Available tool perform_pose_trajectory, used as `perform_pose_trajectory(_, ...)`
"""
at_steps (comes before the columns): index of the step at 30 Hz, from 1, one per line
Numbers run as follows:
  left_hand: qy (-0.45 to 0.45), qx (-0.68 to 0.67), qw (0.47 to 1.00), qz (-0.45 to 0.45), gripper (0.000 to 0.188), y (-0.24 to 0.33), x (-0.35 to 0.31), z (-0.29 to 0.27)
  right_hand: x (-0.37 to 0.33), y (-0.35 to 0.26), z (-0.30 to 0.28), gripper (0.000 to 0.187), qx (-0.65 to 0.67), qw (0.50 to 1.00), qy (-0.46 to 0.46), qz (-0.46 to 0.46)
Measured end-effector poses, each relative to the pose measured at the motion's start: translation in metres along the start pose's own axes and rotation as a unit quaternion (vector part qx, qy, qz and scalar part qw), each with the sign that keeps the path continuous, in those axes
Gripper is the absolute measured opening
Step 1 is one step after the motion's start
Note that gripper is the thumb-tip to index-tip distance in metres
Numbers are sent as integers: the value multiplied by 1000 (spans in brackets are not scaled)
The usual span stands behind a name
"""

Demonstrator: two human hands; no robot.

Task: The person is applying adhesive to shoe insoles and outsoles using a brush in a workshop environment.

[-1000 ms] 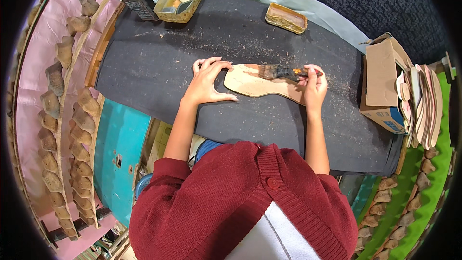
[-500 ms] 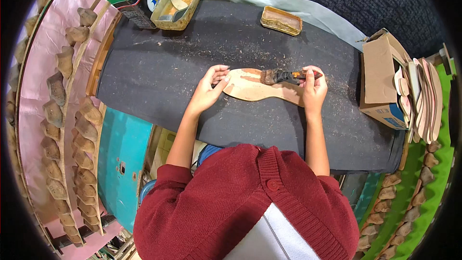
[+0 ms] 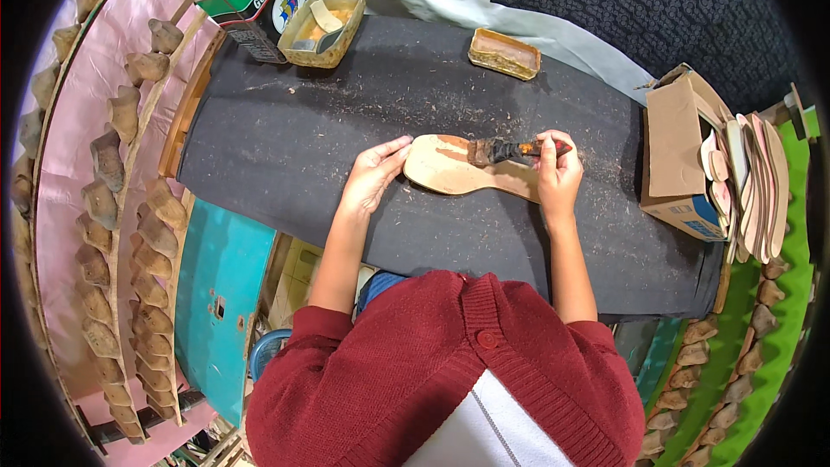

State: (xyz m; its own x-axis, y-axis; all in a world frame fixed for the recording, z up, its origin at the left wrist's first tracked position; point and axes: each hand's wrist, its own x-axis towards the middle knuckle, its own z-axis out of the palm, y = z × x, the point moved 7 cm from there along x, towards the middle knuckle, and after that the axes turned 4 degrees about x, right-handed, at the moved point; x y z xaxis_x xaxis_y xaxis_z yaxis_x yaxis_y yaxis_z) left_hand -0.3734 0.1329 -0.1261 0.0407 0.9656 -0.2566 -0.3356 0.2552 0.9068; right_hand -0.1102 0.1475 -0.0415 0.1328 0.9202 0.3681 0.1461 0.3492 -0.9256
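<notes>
A tan shoe insole (image 3: 437, 175) lies flat on the dark cloth, wide end to the left, a darker wet-looking patch along its far side. My right hand (image 3: 560, 177) is closed around the handle of a paintbrush (image 3: 508, 151). The brush's dark, caked bristles rest on the middle of the insole, and its orange-and-black handle points right. At the wide end, my left hand (image 3: 373, 177) has thumb and fingers at the insole's edge, holding it there. The insole's narrow end is partly hidden by my right hand.
At the far left stand a green-and-black can (image 3: 259, 4) and a crusted tub (image 3: 347, 39) with scraper-like pieces. A smaller crusted tray (image 3: 510, 54) sits at the back. A cardboard box (image 3: 674, 143) at right holds several soles (image 3: 752, 177). Shelves of shoe lasts (image 3: 108, 160) flank the table (image 3: 277, 147).
The brush has shifted slightly left relative to the insole's far edge. My left fingers have straightened somewhat along the wide end. The whole view has tilted a little, lowering the table.
</notes>
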Motion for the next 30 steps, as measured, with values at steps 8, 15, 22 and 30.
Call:
perform_pose_trajectory(8, 0, 10, 1000, 26, 25, 1, -16, 12, 19, -30, 21, 11, -81, 990, -110, -37)
perform_pose_trajectory(15, 53, 32, 996, 60, 22, -4, -22, 12, 22, -37, 35, 8, -124, 979, -147, -66)
perform_pose_trajectory(22, 53, 105, 993, -14, 26, -9, -18, 4, 34, -17, 15, 11, -40, 987, -152, 26)
perform_pose_trajectory(30, 5, 107, 994, 14, 29, -3, -11, 16, 64, 7, -35, 17, 127, 989, -49, 64)
